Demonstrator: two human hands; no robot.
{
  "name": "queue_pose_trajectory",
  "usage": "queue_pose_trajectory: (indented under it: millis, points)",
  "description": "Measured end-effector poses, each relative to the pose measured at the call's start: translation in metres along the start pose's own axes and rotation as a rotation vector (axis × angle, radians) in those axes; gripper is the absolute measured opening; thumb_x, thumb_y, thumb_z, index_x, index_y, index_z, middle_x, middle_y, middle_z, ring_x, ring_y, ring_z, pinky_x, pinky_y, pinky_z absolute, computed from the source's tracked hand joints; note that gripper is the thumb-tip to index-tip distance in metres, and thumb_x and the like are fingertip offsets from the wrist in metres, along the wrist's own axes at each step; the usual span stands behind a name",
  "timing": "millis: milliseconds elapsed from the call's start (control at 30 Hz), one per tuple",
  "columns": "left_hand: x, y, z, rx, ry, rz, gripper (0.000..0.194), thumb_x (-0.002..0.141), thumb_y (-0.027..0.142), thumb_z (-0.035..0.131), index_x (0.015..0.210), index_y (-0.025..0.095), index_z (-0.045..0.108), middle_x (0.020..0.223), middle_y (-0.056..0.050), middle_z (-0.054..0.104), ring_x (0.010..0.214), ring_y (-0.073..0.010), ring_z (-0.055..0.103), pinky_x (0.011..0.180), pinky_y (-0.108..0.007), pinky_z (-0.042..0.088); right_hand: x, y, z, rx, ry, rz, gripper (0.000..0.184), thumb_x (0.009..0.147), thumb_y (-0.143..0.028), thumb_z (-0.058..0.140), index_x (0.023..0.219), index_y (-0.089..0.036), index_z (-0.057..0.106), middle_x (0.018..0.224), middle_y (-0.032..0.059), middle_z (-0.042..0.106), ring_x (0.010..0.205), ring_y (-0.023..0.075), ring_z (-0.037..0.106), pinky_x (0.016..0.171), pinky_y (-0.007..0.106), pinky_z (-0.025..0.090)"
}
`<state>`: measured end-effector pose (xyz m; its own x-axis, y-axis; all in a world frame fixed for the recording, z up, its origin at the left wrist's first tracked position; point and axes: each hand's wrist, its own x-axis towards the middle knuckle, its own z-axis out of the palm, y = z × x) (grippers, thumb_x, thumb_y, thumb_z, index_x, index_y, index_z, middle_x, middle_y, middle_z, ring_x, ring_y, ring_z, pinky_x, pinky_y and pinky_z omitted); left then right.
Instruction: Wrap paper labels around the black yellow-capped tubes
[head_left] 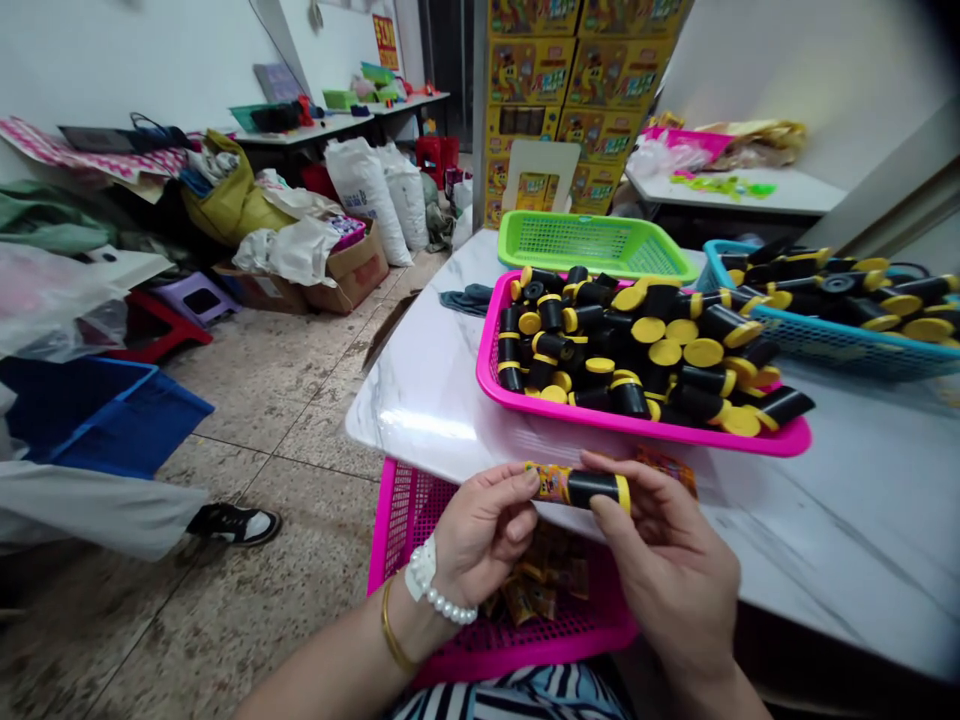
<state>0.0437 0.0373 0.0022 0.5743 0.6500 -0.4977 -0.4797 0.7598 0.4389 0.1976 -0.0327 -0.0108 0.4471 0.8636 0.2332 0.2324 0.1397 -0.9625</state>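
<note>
Right hand [679, 580] nearest, black tube [586, 488] gripped; printed wrapper [553, 484] pinched by left hand [476, 540], long axis crosswise between them

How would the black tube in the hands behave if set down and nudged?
The black tube would probably roll, since its body looks round and straight. It seems stiff, showing no visible dent where the right hand holds it. Its shiny surface may feel slippery.
</note>
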Motion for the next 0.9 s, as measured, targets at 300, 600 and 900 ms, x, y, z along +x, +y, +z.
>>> queue_pose_trajectory:
  millis: [300,600,900]
  points:
    - [0.005,-0.001,0.003,0.193,-0.013,0.1,0.034,0.07,0.035,0.088,0.081,0.01,0.068,0.049,0.005,0.051,0.037,-0.0005,0.032,0.034,-0.013,0.011,0.002,0.009,-0.007,-0.078,-0.022,-0.22,0.037,0.085,-0.016,0.075,0.119,-0.024,0.065,0.113,0.008,0.074,0.102,0.0221,0.073,0.093,0.036,0.061]
    - [0.009,0.008,0.003,0.213,-0.074,-0.03,0.037,0.065,0.033,0.091,0.077,0.008,0.067,0.065,0.001,0.061,0.038,0.003,0.036,0.036,-0.012,0.016,0.0,0.012,-0.021,-0.052,-0.159,-0.28,0.039,0.084,-0.012,0.074,0.12,-0.025,0.065,0.125,0.0106,0.071,0.115,0.027,0.069,0.098,0.045,0.059]
    - [-0.001,-0.005,0.002,0.379,0.077,0.179,0.039,0.07,0.038,0.088,0.091,0.012,0.068,0.057,0.005,0.055,0.043,-0.0016,0.039,0.039,-0.012,0.024,-0.001,0.021,-0.017,-0.014,-0.055,-0.298,0.039,0.079,-0.017,0.081,0.115,-0.026,0.068,0.11,0.0078,0.073,0.101,0.0255,0.071,0.089,0.042,0.061]
